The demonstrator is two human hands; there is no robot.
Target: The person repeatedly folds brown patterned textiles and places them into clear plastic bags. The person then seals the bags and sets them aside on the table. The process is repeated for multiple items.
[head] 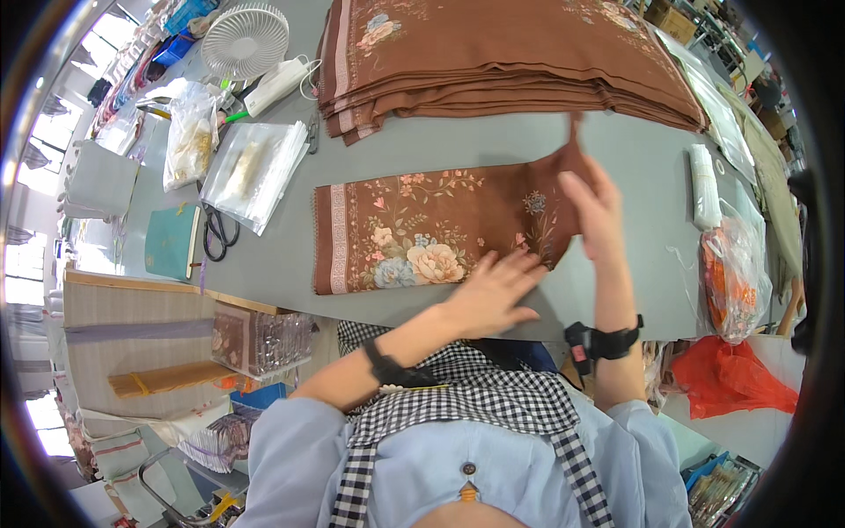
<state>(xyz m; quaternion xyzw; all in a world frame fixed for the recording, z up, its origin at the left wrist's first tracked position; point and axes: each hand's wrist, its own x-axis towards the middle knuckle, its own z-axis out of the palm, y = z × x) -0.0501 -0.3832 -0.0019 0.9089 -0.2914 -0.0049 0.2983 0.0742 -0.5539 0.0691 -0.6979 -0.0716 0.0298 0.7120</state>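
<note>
A brown floral cloth (422,231), folded into a long strip, lies on the grey table before me. It has a pale patterned border at its left end and peach and blue flowers. My left hand (498,294) rests flat on its near edge, fingers spread and holding nothing. At the right end my right hand (597,211) grips the cloth between thumb and fingers, raising that end off the table. The raised part is bunched and slightly blurred, and most of the right fingers are hidden behind it. Beyond it lies a thick stack of matching brown cloths (502,72).
On the left are black scissors (218,231), clear plastic bags (254,171), a teal notebook (171,242), a white power strip (275,86) and a white fan (245,41). On the right stand a white plastic roll (705,188) and a bag with orange contents (734,277).
</note>
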